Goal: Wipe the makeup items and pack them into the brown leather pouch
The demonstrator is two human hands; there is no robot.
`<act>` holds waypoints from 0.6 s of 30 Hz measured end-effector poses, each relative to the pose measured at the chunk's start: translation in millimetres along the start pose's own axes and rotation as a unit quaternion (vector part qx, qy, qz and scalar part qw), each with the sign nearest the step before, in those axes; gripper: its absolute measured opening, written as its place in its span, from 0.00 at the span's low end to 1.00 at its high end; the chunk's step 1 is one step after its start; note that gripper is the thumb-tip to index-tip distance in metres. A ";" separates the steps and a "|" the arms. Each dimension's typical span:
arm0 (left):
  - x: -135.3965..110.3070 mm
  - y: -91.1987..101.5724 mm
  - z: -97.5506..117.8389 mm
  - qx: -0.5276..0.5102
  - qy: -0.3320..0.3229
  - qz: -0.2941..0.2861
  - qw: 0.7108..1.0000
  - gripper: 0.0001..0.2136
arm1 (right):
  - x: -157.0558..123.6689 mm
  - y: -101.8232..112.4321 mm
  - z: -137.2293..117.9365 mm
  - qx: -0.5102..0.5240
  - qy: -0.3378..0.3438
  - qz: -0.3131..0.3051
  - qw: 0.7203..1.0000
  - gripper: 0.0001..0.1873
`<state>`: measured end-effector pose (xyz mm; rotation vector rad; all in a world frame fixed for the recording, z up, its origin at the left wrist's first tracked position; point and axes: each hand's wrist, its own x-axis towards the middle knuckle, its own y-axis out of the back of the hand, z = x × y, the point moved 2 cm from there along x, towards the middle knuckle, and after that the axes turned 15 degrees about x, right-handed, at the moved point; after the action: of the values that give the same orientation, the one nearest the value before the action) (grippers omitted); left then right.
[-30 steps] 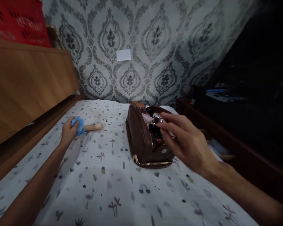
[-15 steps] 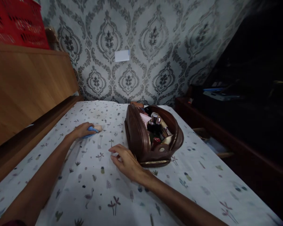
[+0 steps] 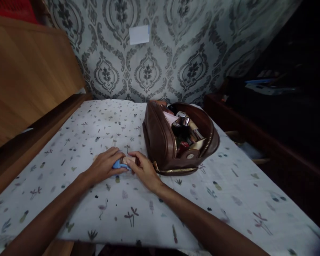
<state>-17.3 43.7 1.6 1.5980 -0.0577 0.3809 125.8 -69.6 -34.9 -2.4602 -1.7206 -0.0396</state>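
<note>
Together, both hands meet low over a white tablecloth printed with small plants and flamingos [image 3: 138, 220]. The left hand [image 3: 105, 166] has its fingers curled around a crumpled light-blue cloth [image 3: 117, 164], wrapped about a pale beige cylindrical item [image 3: 129, 160]. The right hand [image 3: 145, 173] pinches that item's right end between thumb and forefinger; whether its other fingers touch it cannot be told. Toward two o'clock from the hands, near the right one, sits an unzipped brown leather bag [image 3: 160, 138], holding a shiny silver-capped bottle [image 3: 183, 120].
</note>
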 end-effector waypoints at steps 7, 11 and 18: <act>-4.3 2.0 3.8 0.041 -0.013 0.064 0.997 0.18 | -6.3 -0.7 -1.5 0.005 -0.003 0.005 1.000 0.17; -6.9 4.2 6.5 0.057 -0.010 0.099 0.993 0.16 | -7.6 -0.2 -3.4 -0.012 -0.046 -0.002 0.999 0.21; -8.2 -3.2 -0.6 0.100 -0.013 0.022 0.995 0.21 | -9.2 -0.5 5.3 0.008 -0.015 0.010 1.000 0.15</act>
<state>-24.3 42.8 -3.8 1.8024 -0.0764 0.4093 121.9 -77.3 -41.1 -2.4785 -1.6996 0.0133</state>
